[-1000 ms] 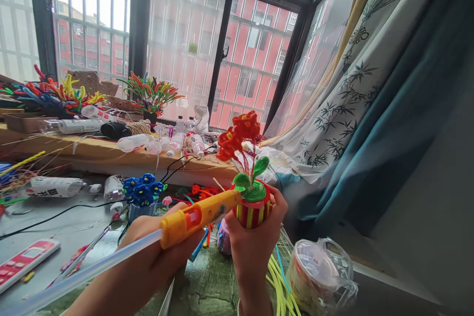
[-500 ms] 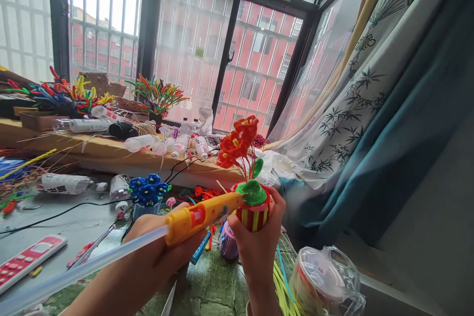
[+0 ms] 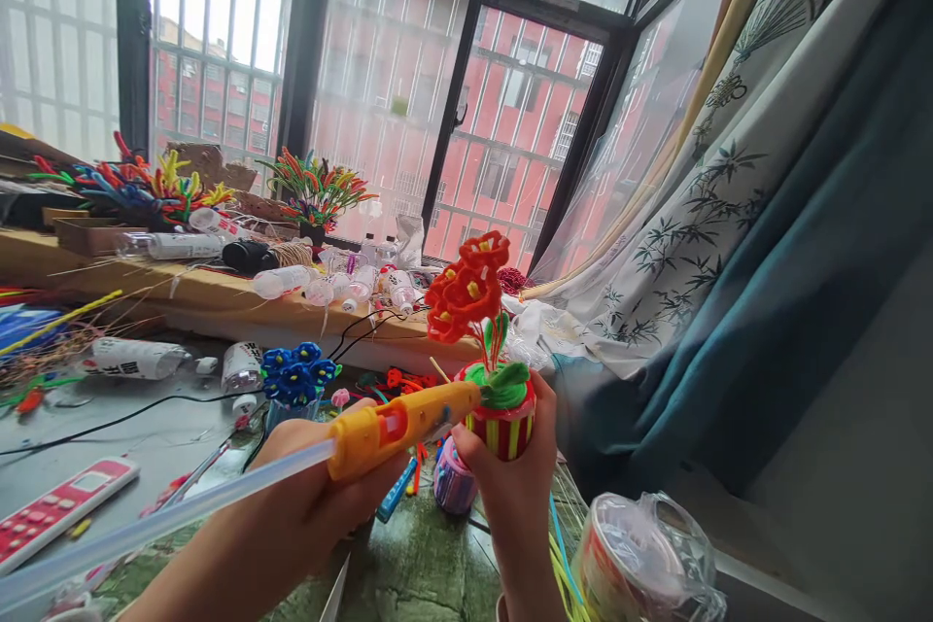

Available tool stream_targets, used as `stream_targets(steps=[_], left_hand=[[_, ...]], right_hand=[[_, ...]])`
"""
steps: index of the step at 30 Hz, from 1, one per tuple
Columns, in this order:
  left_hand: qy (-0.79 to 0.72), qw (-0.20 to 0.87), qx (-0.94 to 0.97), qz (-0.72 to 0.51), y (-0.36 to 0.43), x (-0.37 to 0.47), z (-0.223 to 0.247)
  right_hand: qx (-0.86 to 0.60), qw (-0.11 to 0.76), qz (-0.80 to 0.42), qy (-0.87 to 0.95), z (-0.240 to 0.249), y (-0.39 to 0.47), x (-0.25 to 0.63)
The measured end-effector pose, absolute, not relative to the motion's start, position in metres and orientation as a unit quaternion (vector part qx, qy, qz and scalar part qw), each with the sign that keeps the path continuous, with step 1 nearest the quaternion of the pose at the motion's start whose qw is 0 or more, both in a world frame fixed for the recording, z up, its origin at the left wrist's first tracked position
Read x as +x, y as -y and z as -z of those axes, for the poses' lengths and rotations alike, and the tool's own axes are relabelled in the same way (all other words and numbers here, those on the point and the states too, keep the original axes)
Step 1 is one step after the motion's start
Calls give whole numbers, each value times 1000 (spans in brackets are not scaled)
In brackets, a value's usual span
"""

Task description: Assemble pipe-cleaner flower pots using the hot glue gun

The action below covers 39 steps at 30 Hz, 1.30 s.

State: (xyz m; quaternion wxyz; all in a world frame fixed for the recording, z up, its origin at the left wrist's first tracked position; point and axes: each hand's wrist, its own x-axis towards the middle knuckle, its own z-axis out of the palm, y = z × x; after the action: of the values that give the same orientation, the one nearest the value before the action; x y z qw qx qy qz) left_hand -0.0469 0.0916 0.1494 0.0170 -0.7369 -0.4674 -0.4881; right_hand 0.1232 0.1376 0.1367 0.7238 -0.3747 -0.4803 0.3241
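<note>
My left hand (image 3: 328,476) is wrapped round a yellow-orange glue gun (image 3: 404,423), and a long translucent glue stick (image 3: 219,510) runs out of its back end. The gun's nozzle touches or nearly touches the green top of a small pot (image 3: 502,428) with red and yellow stripes. My right hand (image 3: 510,486) grips this pot from below and the side, thumb at its left. Red fuzzy flowers (image 3: 470,287) with yellow centres rise on thin red stems from the pot. A green leaf (image 3: 510,379) lies by the nozzle, and another stands upright behind it.
Blue flowers (image 3: 297,374) in a pot stand left of the gun. A purple pot (image 3: 453,481) sits below it. Scissors (image 3: 335,593) lie near the front edge. A wrapped tub (image 3: 634,554) is at the lower right. Plastic bottles (image 3: 135,358) lie at the left.
The pot and flowers have turned and tilted slightly, and the leaf at the nozzle now points to the right. The view has shifted a little. Both hands keep their holds.
</note>
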Motion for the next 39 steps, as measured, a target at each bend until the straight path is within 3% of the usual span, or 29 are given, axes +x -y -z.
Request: stream_targets(steps=[13, 21, 28, 39], left_hand=[[492, -9, -726, 482, -88, -44, -151], [489, 54, -728, 477, -90, -45, -148], [507, 17, -712, 485, -87, -41, -150], [463, 105, -732, 488, -95, -46, -140]], right_hand=[[-326, 697, -396, 501, -120, -153, 136], [-312, 681, -470, 468, -119, -150, 138], [-267, 650, -529, 477, -117, -153, 145], [-286, 643, -552, 447, -116, -147, 144]])
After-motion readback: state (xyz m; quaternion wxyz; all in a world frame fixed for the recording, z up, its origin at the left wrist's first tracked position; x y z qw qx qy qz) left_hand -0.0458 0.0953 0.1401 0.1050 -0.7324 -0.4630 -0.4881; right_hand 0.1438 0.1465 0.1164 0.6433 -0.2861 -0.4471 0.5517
